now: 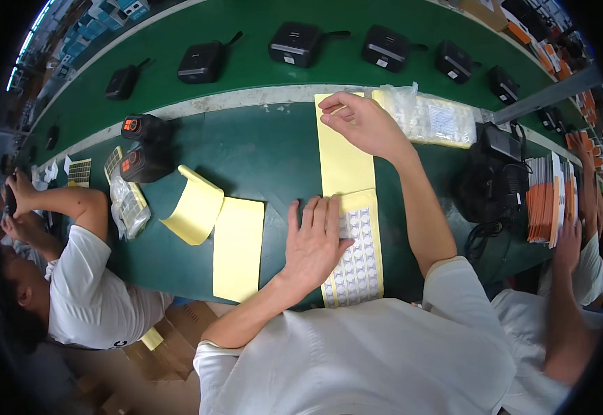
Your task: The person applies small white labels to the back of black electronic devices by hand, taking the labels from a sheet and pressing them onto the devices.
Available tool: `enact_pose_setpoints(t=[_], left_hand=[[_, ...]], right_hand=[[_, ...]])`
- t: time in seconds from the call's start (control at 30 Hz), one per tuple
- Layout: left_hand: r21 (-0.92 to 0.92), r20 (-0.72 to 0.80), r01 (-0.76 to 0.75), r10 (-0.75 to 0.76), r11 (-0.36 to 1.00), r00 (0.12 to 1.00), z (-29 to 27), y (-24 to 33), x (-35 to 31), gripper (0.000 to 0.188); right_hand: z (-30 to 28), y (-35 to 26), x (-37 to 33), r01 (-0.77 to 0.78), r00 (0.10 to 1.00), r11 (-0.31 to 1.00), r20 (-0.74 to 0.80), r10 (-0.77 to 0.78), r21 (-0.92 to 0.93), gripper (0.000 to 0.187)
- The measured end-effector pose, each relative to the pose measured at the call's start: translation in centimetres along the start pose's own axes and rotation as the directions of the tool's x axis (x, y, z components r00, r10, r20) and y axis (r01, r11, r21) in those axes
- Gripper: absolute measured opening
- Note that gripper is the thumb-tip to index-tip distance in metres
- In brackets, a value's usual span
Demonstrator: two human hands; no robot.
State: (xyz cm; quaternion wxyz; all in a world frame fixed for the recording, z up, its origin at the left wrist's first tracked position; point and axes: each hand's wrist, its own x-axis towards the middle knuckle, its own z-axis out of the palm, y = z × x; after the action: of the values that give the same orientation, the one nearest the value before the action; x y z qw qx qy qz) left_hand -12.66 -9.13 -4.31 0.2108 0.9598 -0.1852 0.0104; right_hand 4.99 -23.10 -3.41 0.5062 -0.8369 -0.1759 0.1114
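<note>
A sheet of small round white labels with yellow edges lies in front of me on the green bench. My left hand rests flat over its upper left part, fingers spread, covering some labels. Beyond the labels stretches a plain yellow backing sheet. My right hand is over the far end of this backing, fingers loosely bent and thumb apart. Nothing shows between them. To the left lie another yellow sheet and a curled yellow sheet.
Black cases with straps, one a middle case, line the green belt beyond. A plastic-wrapped pack, black adapters with cables and orange-white booklets stand right. Two black devices stand left. People work on both sides.
</note>
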Motion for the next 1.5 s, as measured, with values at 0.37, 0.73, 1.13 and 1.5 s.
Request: enact_pose_setpoints(t=[0.37,0.73,1.13,1.5], left_hand=[[-0.331,0.046,0.177,-0.171,0.927,0.984,-1.1,-3.7,2.1,0.036],[-0.557,-0.039,0.241,-0.314,0.795,0.949,-2.7,-6.5,3.4,0.009],[-0.923,-0.012,0.138,-0.385,0.36,0.923,-2.8,-10.5,7.0,0.031],[-0.959,-0.085,0.079,-0.543,0.272,0.836,-0.4,-11.2,5.7,0.027]], right_hand=[[0.2,0.2,-0.5,-0.071,0.979,0.994,0.198,0.053,0.085,0.031],[0.5,-0.3,-1.0,-0.144,0.784,0.99,0.611,0.113,0.002,0.035],[4.0,1.1,0.4,-0.13,0.979,0.772,0.204,0.001,0.622,0.045],[6.2,2.2,0.0,-0.068,0.993,0.754,0.116,-0.011,0.653,0.039]])
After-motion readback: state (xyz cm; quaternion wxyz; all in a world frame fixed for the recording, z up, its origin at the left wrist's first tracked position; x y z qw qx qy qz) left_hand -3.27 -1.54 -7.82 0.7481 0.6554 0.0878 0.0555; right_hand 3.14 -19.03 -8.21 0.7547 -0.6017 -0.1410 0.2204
